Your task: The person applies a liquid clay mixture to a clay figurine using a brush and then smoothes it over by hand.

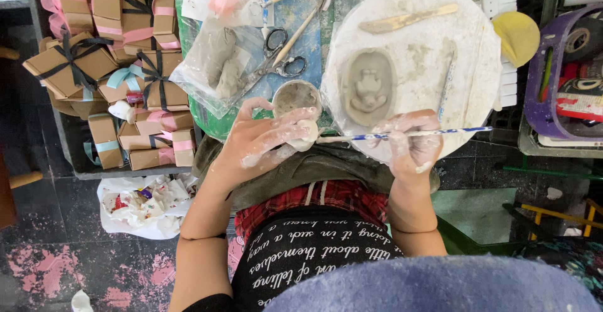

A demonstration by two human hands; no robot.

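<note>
While the left hand (260,139) closes its clay-smeared fingers around a small pale lump of clay (304,135), the right hand (411,144) pinches a thin blue-and-white brush (402,134) like a pen, its tip laid against the lump's right side. Both grips are firm: the left cups the lump, the right holds the brush near its middle. The lump sits just off the lower left edge of the round white board (433,54), which serves as the working surface; on that board, a little left of its centre, lies a grey oval clay relief (369,87) with a small figure modelled in it. A flat wooden modelling tool (405,19) lies near the board's upper edge and a slim blue-handled tool (447,83) lies right of the relief. Touching the board's left edge stands a small cup of grey slip (296,96); further left are scissors (282,58) and a clear bag of clay (223,67), and well to the left a crate of ribbon-tied brown boxes (125,67). A yellow sponge (516,36) peeks out at the board's right. By my reading the step in hand is wetting or smoothing the lump with the brush; the next stroke calls for a light touch and a slow turn of the lump in the fingers, so its soft surface is not dented.
</note>
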